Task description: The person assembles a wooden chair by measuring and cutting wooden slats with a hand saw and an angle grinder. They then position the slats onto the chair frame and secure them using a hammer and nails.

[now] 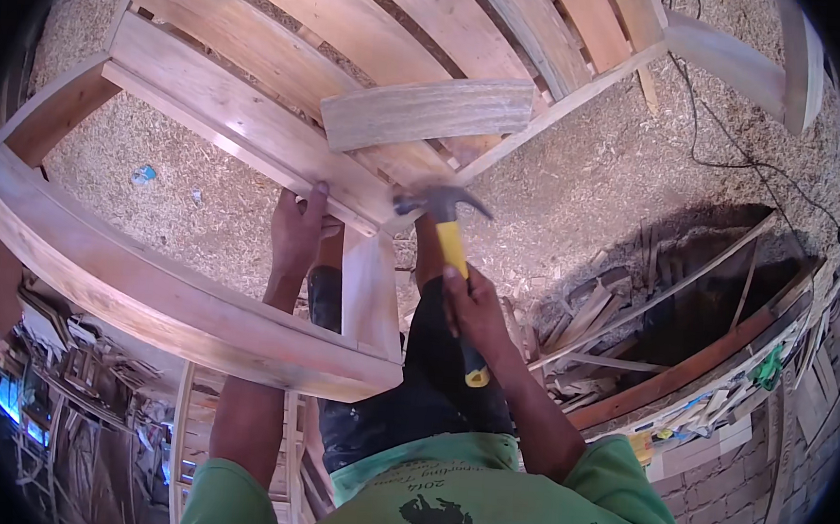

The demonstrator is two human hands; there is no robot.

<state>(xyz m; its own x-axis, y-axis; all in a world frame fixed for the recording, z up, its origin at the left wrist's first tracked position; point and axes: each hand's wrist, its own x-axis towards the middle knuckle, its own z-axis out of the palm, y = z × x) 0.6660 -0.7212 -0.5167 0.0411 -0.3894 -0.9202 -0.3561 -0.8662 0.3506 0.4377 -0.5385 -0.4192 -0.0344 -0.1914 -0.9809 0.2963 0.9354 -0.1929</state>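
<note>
My right hand (475, 310) is wrapped round the handle of a claw hammer (452, 245) with a yellow and black grip. The hammer's head, slightly blurred, is over the corner where the near wooden rail (243, 143) meets the slatted frame's right side. Left of it, my left hand (295, 234) grips the rail's near edge, its thumb on the upper face and some fingers hidden beneath. Across the slats (417, 28) lies a loose, slightly curved board (425, 114). A post (369, 288) runs from the corner toward me, joining a thick curved arm piece (174, 294) that passes above my left forearm.
Wood shavings (579, 215) cover the ground. To the right is a dark pit (701, 282) with offcuts and strips across it, and a black cable (748, 163) beyond. Scrap wood (91, 366) is piled at the left, and a brick surface (726, 488) shows lower right.
</note>
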